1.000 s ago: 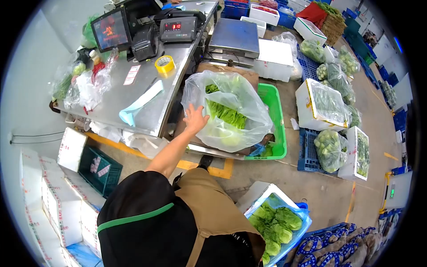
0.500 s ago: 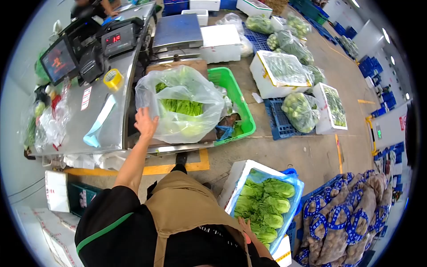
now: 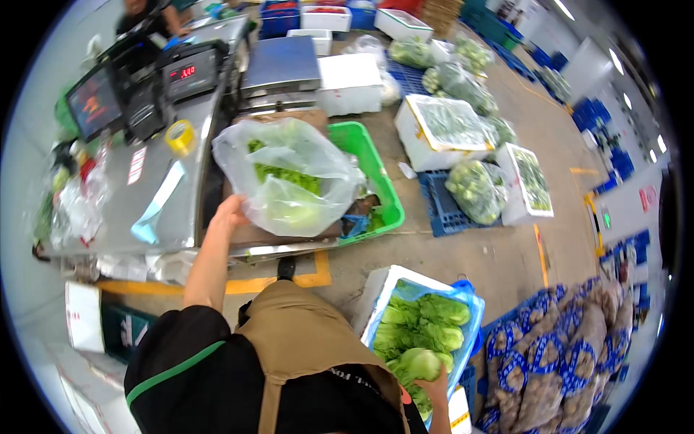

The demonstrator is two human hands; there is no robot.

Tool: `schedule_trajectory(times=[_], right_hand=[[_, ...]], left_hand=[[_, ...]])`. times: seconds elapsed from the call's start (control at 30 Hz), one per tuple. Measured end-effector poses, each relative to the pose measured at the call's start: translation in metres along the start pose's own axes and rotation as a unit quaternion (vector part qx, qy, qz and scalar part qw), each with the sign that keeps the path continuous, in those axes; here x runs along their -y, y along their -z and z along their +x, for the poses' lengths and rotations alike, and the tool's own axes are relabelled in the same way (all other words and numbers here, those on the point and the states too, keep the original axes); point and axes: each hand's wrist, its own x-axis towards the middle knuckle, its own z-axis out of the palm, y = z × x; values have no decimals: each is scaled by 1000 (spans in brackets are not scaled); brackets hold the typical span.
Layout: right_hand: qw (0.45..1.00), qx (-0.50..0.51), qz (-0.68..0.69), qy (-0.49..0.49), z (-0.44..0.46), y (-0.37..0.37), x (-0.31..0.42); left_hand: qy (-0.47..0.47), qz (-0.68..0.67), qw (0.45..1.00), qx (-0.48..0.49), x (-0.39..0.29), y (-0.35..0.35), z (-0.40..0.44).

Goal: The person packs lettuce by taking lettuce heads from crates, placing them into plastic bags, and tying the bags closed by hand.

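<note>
At the near left edge of a clear plastic bag point(image 3: 329, 195), my left hand point(image 3: 230, 211) is closed, its fingers pinching the film. Leafy green lettuce point(image 3: 289, 177) lies inside the bag, which rests on a brown board on the scale side of the counter. Down to the right, my right hand point(image 3: 436, 387) grips a head of lettuce point(image 3: 421, 364) by its pale base end. That head is tilted above the others in a white foam box point(image 3: 372, 300) lined with blue film. Part of my right hand's fingers is hidden by the leaves.
A green crate point(image 3: 390, 206) stands right of the bag. On the steel counter point(image 3: 173, 224) are yellow tape point(image 3: 180, 136), a screen and a weight display point(image 3: 189, 72). Bagged vegetables point(image 3: 477, 189) and netted sacks point(image 3: 557, 362) stand on the right. Another person point(image 3: 163, 18) is at the far left.
My right hand has taken hold of a lettuce head and tilted it up from the box. My left hand has gone from spread fingers to closed at the bag's edge.
</note>
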Motion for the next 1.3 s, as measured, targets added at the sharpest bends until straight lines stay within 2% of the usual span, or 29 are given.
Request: schedule_trajectory(times=[0.07, 0.1, 0.13, 0.2, 0.27, 0.33, 0.4, 0.43, 0.47, 0.5, 0.57, 0.63, 0.7, 0.77, 0.9, 1.0, 1.07, 1.1, 1.13, 1.2, 1.23, 1.3], right_hand=[[982, -76, 167, -31, 9, 19, 66], [977, -90, 192, 23, 22, 26, 89], [967, -104, 220, 75, 37, 31, 110], [959, -146, 175, 171, 70, 34, 171], [952, -170, 112, 230, 94, 19, 269], [918, -186, 39, 348, 124, -4, 351], [875, -102, 99, 463, 141, -51, 448], [834, -89, 24, 544, 155, -73, 488], [734, -99, -56, 669, 171, -102, 527], [672, -108, -169, 713, 173, -131, 566], [573, -39, -311, 757, 187, -205, 613], [464, 20, -461, 756, 204, -291, 614], [341, 144, -663, 650, 195, -359, 609], [291, 213, -706, 609, 209, -428, 579], [167, 261, -695, 649, 214, -514, 553], [164, 297, -667, 663, 220, -572, 547], [213, 340, -642, 654, 227, -609, 549], [250, 368, -625, 641, 231, -627, 551], [296, 397, -597, 631, 234, -637, 556], [430, 471, -484, 599, 248, -641, 558], [500, 517, -396, 570, 255, -629, 559], [584, 606, -251, 478, 264, -587, 577]], left_hand=[[-29, 166, 986, -6, -3, -4, -20], [-26, 166, 985, -35, -2, -43, -67], [-34, 176, 984, 7, -4, -29, -61], [-87, 137, 987, -12, 0, -34, -74], [-133, 73, 988, 14, 5, -10, -51], [-115, 92, 988, 36, 10, -15, -67], [-115, 97, 988, 45, 17, -22, -86], [-124, 91, 987, 41, 20, -23, -93], [-132, 85, 987, 37, 22, -26, -100], [-154, 64, 986, 23, 23, -33, -108], [-194, 46, 980, 25, 21, -28, -117], [-222, 47, 974, 19, 16, -25, -124], [-241, 68, 968, 7, 8, -25, -132], [-238, 82, 968, -3, 0, -31, -147], [-201, 70, 977, 25, 7, -27, -149], [-187, 50, 981, 22, 0, -25, -155], [-194, 28, 981, -8, -7, -18, -159], [-207, 21, 976, -59, -12, -11, -157], [-213, 13, 975, -66, -21, -10, -157], [-223, -4, 972, -78, -39, -10, -161], [-219, -15, 973, -66, -40, -7, -158], [-202, -23, 978, -45, -43, -4, -153]])
